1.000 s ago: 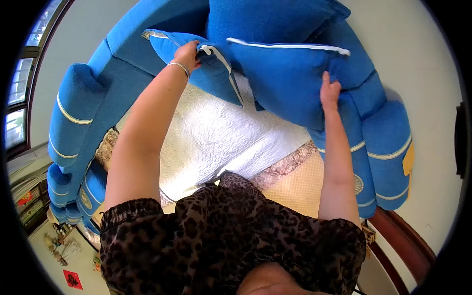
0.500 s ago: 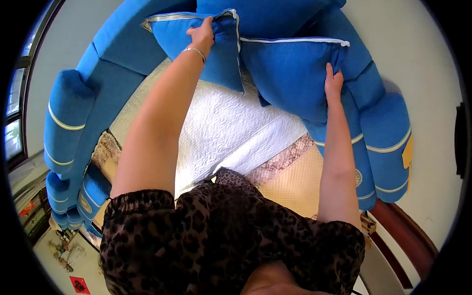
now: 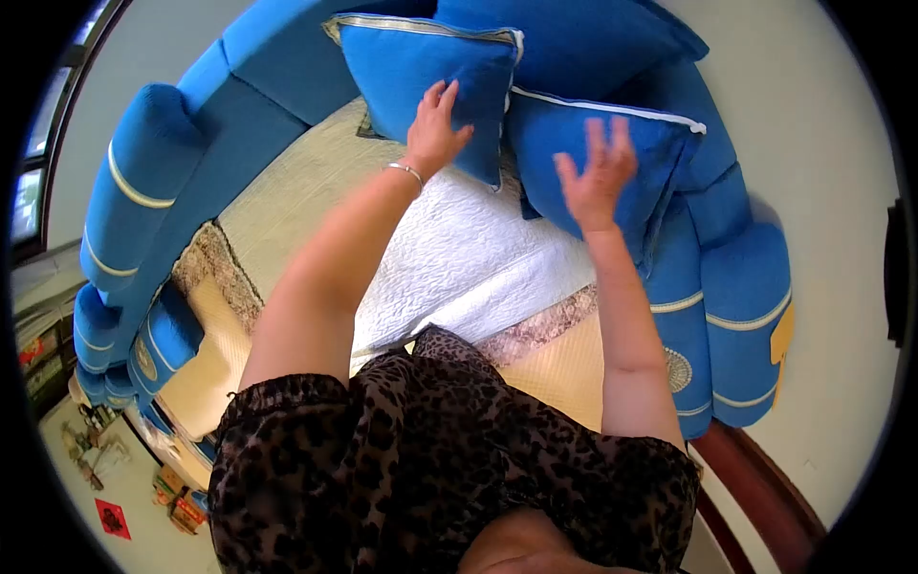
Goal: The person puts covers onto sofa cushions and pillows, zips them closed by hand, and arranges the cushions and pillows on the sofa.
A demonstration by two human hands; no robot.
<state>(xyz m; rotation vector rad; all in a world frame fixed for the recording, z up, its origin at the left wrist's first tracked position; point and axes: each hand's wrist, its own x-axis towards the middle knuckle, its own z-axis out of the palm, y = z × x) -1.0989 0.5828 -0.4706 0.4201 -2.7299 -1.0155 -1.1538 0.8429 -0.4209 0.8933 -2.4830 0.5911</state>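
Two blue cushions with pale piping lean side by side against the sofa's back. My left hand point(image 3: 438, 132) lies over the lower part of the left cushion point(image 3: 397, 72), its fingers spread and gripping nothing; whether it touches the fabric I cannot tell. In front of the right cushion point(image 3: 545, 143) is my right hand point(image 3: 600, 177), slightly smeared by motion, fingers apart and holding nothing. A silvery bangle point(image 3: 405, 170) circles my left wrist. Below the cushions a white quilted cover point(image 3: 440, 239) spreads over the seat.
The blue sofa point(image 3: 182, 230) curves around me, with striped padded arms at both sides. Behind the cushions rises another large blue cushion point(image 3: 574, 43). A beige mat point(image 3: 555, 359) covers the seat in front. Dark red wood point(image 3: 755, 488) is at the lower right.
My left hand has let go of the left cushion's top and come down. My right hand has released the right cushion's side and moved left, in front of it. The view has shifted slightly.
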